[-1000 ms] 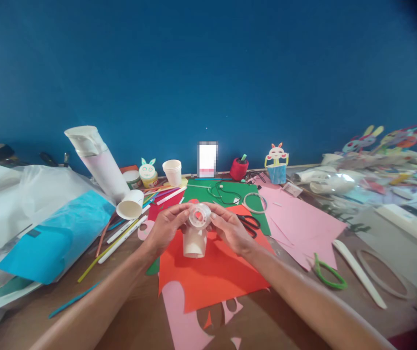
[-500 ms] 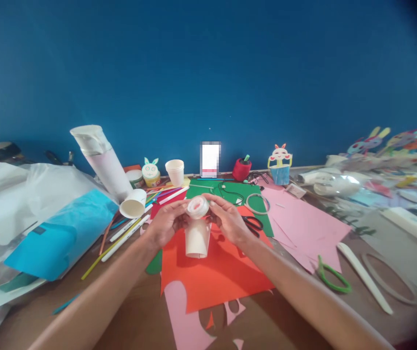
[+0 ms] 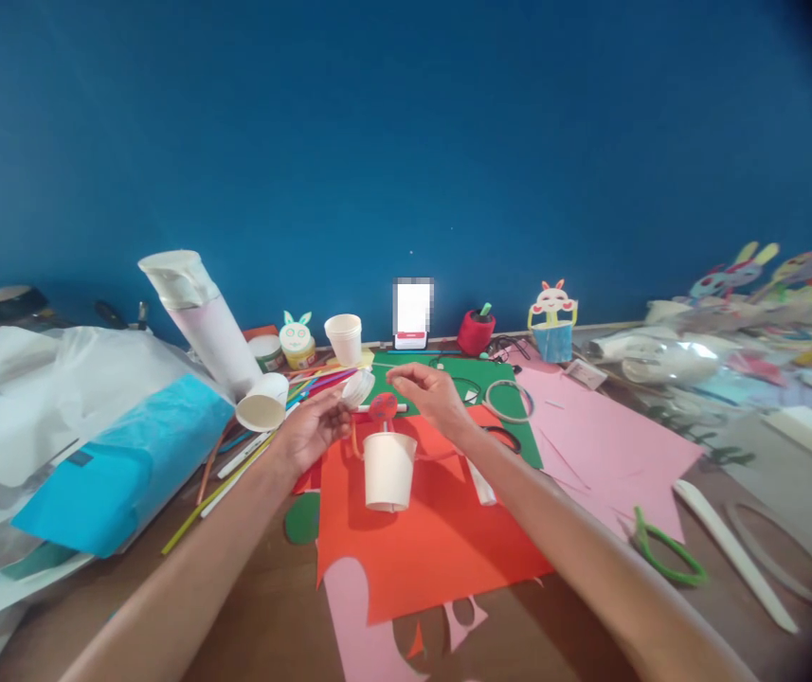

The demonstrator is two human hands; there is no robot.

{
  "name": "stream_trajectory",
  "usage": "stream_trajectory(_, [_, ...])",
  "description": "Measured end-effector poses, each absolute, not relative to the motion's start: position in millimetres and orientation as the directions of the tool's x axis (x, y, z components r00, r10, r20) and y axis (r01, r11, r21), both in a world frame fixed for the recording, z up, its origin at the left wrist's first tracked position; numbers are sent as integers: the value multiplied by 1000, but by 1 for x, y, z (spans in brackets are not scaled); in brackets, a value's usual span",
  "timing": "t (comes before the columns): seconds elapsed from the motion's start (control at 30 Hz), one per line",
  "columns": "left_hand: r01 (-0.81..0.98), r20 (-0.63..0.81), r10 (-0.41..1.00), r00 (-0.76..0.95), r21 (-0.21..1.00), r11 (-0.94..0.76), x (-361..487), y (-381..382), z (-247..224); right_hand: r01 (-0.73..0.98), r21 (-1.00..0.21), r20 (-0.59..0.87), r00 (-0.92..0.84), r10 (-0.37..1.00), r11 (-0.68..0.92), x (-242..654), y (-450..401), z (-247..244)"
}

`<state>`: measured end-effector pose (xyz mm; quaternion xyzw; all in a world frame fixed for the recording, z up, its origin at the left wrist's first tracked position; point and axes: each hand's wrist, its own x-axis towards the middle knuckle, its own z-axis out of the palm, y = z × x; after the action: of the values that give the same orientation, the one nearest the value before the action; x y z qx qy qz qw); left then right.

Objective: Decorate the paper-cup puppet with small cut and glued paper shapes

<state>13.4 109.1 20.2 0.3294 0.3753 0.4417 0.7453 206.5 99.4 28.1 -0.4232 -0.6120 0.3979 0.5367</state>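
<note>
My left hand (image 3: 316, 431) has its fingers closed on a roll of whitish tape (image 3: 358, 388), held up above the red-orange paper. To its right and apart from it, my right hand (image 3: 438, 398) is pinched at the fingertips; anything between them is too small to make out. Below and between the hands a white paper cup (image 3: 388, 478) stands upright on the red-orange paper sheet (image 3: 434, 568). A red round piece (image 3: 383, 407) with a drawn face shows just above the cup's rim. Scissors (image 3: 503, 439) lie partly hidden behind my right forearm.
Another paper cup (image 3: 263, 403) lies on its side at left, near straws and markers (image 3: 235, 464). A bottle-like white cylinder (image 3: 213, 327) leans behind it. Pink paper (image 3: 611, 436), a green pipe cleaner (image 3: 668, 554) and a white stick (image 3: 736, 559) lie at right. A blue plastic pack (image 3: 128, 464) is at far left.
My hands have parted: the tape roll, earlier between both, has moved left with my left hand. My right hand has shifted up and right. The red round piece has come into view.
</note>
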Motion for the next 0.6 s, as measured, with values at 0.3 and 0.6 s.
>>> stream_trajectory(0.3, [-413,-302,872,386,788,456,11,111,19,106,-939,297,-227,927,327,197,104,24])
stream_trajectory(0.6, [-380,-331,818,470,761,526,7,111,21,-13,-979,190,-438,879,206,199,96,32])
